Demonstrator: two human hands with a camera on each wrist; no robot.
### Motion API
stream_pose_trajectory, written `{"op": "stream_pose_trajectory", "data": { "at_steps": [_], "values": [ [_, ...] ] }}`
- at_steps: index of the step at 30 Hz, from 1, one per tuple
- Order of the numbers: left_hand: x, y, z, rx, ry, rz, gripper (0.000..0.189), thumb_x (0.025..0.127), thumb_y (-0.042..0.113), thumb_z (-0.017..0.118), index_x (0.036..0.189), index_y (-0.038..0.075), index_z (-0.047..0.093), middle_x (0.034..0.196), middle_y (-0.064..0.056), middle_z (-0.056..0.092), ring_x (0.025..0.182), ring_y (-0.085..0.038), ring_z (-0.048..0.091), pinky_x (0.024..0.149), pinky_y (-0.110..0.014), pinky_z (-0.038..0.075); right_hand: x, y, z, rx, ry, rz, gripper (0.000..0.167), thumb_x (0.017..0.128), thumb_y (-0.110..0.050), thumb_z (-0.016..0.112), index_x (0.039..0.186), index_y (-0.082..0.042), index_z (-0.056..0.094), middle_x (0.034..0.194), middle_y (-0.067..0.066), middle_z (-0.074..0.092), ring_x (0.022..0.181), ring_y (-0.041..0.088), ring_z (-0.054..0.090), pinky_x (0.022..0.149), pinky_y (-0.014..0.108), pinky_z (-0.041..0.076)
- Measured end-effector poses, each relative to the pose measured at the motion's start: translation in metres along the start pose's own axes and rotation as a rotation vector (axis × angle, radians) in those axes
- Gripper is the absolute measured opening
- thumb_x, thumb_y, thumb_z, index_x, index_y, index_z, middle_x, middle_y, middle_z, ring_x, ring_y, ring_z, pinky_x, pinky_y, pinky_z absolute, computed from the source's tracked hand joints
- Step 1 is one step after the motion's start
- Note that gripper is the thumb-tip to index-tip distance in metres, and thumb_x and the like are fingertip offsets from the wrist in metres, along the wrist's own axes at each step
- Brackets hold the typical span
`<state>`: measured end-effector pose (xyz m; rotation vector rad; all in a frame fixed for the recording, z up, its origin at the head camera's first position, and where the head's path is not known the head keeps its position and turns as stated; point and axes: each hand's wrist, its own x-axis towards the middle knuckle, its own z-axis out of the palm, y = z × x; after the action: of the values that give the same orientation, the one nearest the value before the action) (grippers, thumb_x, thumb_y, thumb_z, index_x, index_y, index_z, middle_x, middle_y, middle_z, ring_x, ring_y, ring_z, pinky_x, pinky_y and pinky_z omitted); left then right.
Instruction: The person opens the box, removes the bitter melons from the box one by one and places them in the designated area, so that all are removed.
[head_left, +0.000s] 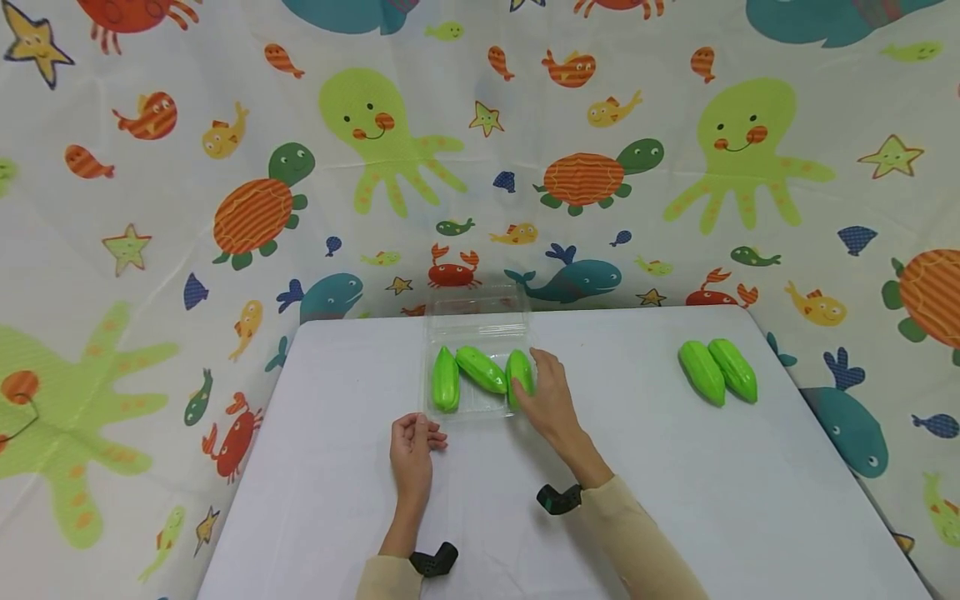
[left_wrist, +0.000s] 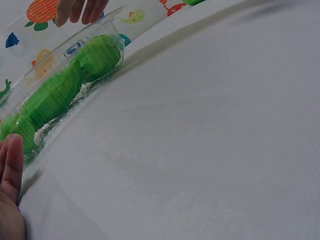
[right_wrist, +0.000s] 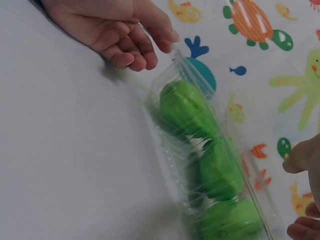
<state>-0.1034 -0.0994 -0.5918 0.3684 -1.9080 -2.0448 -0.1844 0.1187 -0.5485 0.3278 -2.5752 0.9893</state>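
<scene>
A clear plastic box (head_left: pixel 476 407), its lid (head_left: pixel 477 321) tipped up at the back, lies near the table's far edge. Inside are three glossy green ridged cucumber-like pieces: a left one (head_left: pixel 446 382), a slanted middle one (head_left: pixel 482 369) and a right one (head_left: pixel 518 367). My left hand (head_left: pixel 411 446) holds the box's front left corner, thumb at the rim and the other fingers curled below it in the right wrist view. Over the box's right side my right hand (head_left: pixel 550 400) is spread, thumb overlapping the right piece in the head view; the right wrist view shows its fingers (right_wrist: pixel 305 227) apart from the pieces.
Two more green pieces lie side by side at the table's far right, a left one (head_left: pixel 702 372) and a right one (head_left: pixel 733 370). The table has a white cover (head_left: pixel 337 467). A sheet printed with sea animals (head_left: pixel 480 167) hangs behind and at the sides.
</scene>
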Motion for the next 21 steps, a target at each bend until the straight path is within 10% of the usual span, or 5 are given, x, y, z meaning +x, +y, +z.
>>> {"op": "stream_pose_trajectory", "data": {
  "at_steps": [21],
  "values": [
    [0.000, 0.000, -0.001, -0.017, -0.001, 0.004, 0.026, 0.107, 0.019, 0.049, 0.118, -0.004, 0.049, 0.096, -0.028, 0.064, 0.072, -0.022, 0.070, 0.067, -0.036, 0.064, 0.005, -0.016, 0.014, -0.041, -0.166, 0.109, 0.056, 0.087, -0.010, 0.072, 0.134, 0.013, 0.049, 0.131, 0.034, 0.055, 0.103, 0.036, 0.062, 0.083, 0.044, 0.059]
  ]
}}
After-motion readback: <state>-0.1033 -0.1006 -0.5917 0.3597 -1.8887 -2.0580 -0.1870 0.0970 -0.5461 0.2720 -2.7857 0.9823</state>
